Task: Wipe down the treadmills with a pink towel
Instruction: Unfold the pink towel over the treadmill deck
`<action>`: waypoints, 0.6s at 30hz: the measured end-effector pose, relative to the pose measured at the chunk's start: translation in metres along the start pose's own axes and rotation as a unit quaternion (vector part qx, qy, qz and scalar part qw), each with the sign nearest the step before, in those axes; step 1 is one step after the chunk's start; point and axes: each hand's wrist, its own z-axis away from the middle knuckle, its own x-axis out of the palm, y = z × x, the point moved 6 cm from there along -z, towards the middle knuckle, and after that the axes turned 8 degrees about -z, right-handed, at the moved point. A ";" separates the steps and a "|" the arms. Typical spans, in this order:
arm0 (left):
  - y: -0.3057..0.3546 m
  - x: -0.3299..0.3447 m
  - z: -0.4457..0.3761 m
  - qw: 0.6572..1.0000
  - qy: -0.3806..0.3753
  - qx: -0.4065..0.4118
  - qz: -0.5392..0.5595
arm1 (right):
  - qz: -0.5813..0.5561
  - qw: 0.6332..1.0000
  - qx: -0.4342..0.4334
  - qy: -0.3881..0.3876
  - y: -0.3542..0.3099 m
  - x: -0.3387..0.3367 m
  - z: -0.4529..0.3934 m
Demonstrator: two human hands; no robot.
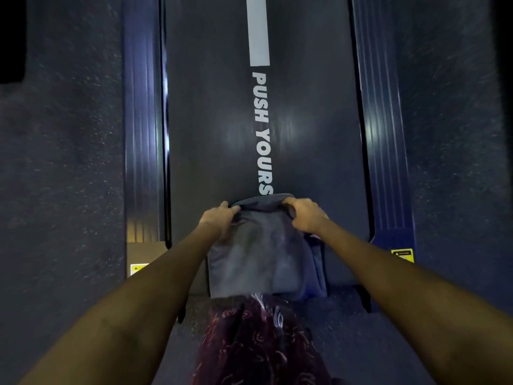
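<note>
A folded towel (258,257) lies on the rear end of a dark treadmill belt (211,120); in this dim light it looks grey-blue rather than pink. My left hand (218,216) grips the towel's far left corner. My right hand (305,213) grips its far right corner. Both hands press the cloth onto the belt, side by side. White lettering (262,132) reading "PUSH YOURS" runs down the belt's middle, and the towel covers its lower end.
Ribbed side rails flank the belt, the left rail (141,134) and the right rail (384,151), each with a yellow warning sticker (402,255) near its rear end. Speckled dark flooring (61,162) lies on both sides. Patterned dark red clothing (258,345) hangs below my arms.
</note>
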 end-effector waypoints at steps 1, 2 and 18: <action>0.004 -0.003 0.011 0.997 0.011 -0.001 0.080 | -0.061 0.998 0.004 0.009 -0.003 -0.001 0.010; 0.010 -0.008 0.024 0.987 0.035 -0.002 0.158 | -0.112 0.993 0.005 0.021 -0.007 -0.002 0.020; 0.098 -0.070 0.236 0.791 0.105 -0.023 0.602 | -0.531 0.836 0.058 0.121 -0.076 0.001 0.219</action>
